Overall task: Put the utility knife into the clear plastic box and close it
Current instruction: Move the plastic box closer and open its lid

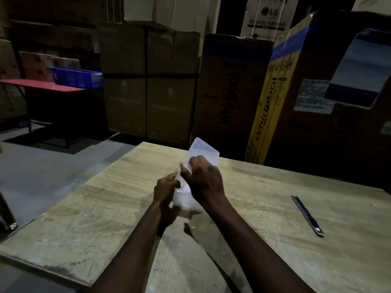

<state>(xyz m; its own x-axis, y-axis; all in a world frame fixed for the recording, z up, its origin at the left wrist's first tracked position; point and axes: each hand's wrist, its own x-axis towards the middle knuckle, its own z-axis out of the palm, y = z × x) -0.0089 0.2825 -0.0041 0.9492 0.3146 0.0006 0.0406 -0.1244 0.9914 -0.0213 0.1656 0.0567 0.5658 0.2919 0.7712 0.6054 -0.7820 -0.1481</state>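
Note:
Both hands hold the clear plastic box (188, 199) above the middle of the wooden table (264, 250). My left hand (166, 192) grips the box's lower left side. My right hand (206, 181) is over its top, fingers at the seam where the lid (203, 150) tilts up and away. The box's inside is blurred and mostly hidden by my hands. The utility knife (307, 215), long, dark and slim, lies flat on the table far to the right, apart from both hands.
Tall cardboard appliance boxes (273, 106) stand close behind the table's far edge. A red table (42, 84) carrying a blue crate (77, 78) is at the back left. Grey floor (42, 176) lies left of the table.

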